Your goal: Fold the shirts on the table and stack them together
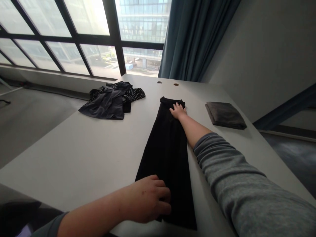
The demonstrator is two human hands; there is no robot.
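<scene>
A long pair of black trousers [168, 158], laid out narrow as if folded lengthwise, stretches down the white table. Its waist end is at the far side and the wider hem is close to me. My right hand [178, 111] lies flat on the cloth just below the waist, fingers spread. Over the near left part of the trousers, my left hand [151, 199] has its fingers curled down at the cloth. Its fingertips and the left hem corner are partly hidden by the hand.
On the white table [103, 154], a loose heap of dark and patterned clothes [108, 102] lies at the far left. A folded dark grey cloth [225, 115] rests at the right. Two cable holes are near the back edge. Behind stand windows and a blue curtain [192, 39].
</scene>
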